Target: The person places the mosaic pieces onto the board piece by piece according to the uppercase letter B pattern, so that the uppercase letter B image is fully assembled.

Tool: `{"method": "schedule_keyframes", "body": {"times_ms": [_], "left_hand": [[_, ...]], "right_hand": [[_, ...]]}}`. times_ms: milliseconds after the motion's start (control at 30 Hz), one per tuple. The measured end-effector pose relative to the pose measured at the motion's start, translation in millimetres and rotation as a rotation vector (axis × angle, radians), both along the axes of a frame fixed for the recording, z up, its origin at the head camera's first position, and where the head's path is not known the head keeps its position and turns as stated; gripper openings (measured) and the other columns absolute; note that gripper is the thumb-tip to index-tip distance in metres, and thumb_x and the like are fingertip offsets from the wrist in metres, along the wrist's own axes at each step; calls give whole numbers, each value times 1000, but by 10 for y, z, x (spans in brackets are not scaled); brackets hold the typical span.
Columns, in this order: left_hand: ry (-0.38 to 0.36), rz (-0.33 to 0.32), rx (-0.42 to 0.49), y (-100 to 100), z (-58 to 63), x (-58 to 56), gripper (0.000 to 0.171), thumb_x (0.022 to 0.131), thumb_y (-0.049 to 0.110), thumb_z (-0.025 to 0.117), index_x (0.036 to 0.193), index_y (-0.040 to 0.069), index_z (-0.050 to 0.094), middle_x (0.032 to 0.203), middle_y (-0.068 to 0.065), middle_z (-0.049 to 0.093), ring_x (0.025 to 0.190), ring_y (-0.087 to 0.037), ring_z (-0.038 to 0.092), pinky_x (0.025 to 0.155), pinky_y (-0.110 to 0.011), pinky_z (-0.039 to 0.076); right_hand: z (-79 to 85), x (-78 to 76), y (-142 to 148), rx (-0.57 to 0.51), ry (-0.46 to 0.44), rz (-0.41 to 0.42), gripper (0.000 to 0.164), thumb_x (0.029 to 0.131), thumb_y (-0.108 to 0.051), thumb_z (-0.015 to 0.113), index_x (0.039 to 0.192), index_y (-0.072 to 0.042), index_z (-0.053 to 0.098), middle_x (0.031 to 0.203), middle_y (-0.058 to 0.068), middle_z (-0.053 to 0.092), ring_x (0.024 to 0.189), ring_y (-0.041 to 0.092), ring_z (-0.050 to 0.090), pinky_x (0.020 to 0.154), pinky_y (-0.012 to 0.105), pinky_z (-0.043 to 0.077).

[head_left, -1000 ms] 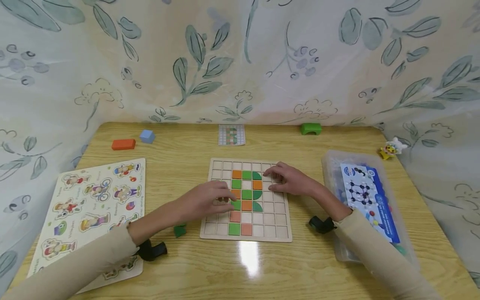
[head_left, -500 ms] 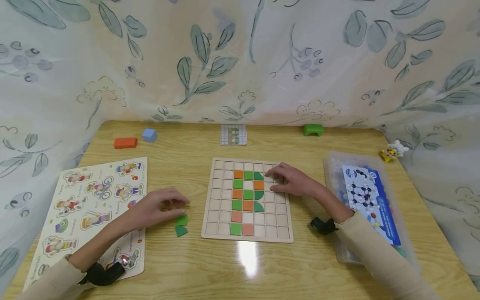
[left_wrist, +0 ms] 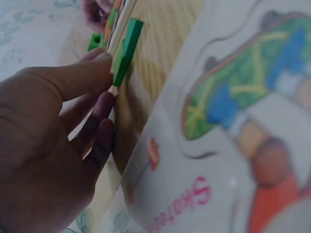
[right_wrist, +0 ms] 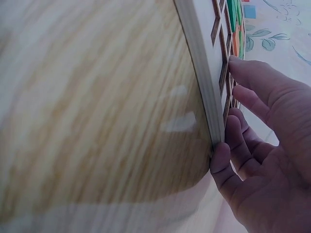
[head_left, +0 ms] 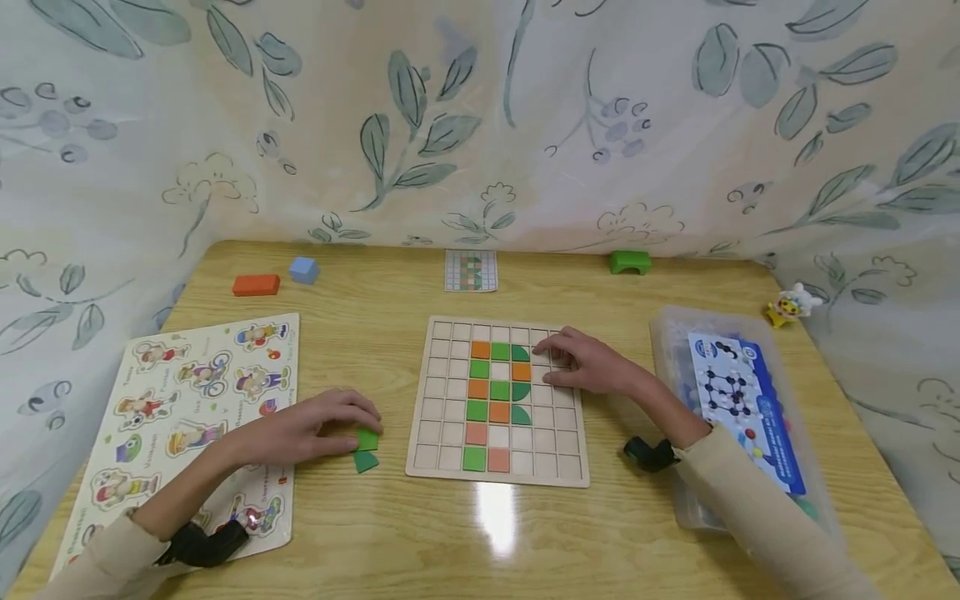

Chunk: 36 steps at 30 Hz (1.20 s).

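In the head view my left hand is left of the wooden grid board, thumb and fingers pinching a light green square tile at its edges. A dark green rounded tile lies against its near side. The left wrist view shows the thumb tip at the light green edge, with a thick dark green edge beside it. My right hand rests on the board's right side, fingers loosely bent. Orange, green and pink tiles fill several middle cells, with dark green rounded tiles along their right.
Behind the board lies a small pattern card. A picture puzzle board is on the left, a clear plastic box on the right. Red, blue and green blocks and a small figurine stand farther back.
My left hand has left the grid board, moved left to the loose tiles, and its fingers have come onto the light green square. My right hand has stayed on the board.
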<state>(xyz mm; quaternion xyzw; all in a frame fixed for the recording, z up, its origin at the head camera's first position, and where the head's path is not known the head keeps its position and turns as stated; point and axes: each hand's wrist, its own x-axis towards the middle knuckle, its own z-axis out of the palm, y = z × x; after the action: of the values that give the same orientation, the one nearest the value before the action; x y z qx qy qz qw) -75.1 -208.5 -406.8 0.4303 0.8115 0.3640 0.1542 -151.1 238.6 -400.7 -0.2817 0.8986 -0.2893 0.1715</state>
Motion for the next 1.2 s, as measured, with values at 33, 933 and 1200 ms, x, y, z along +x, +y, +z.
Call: {"method": "schedule_keyframes", "body": {"times_ms": [33, 933, 1200], "left_hand": [[2, -23, -2, -10, 1, -11, 29, 98, 14, 57, 125, 22, 62, 128, 2, 57, 119, -8, 47, 98, -24, 41], [-60, -143, -117, 15, 40, -120, 31, 97, 21, 58, 127, 28, 60, 128, 4, 48, 115, -8, 40, 94, -28, 39], [-71, -111, -142, 65, 45, -161, 28, 95, 19, 62, 121, 29, 62, 124, 5, 49, 112, -8, 41, 94, -28, 39]], "right_hand": [[0, 1, -2, 1, -2, -1, 40, 89, -20, 70, 126, -10, 61, 100, 5, 52, 87, 16, 48, 79, 32, 45], [-6, 0, -27, 12, -11, 5, 39, 89, -22, 70, 125, -11, 61, 98, 4, 51, 87, 15, 46, 78, 30, 43], [-31, -17, 8, 7, -11, -13, 39, 89, -22, 71, 126, -11, 61, 99, 4, 51, 87, 16, 46, 78, 31, 43]]}}
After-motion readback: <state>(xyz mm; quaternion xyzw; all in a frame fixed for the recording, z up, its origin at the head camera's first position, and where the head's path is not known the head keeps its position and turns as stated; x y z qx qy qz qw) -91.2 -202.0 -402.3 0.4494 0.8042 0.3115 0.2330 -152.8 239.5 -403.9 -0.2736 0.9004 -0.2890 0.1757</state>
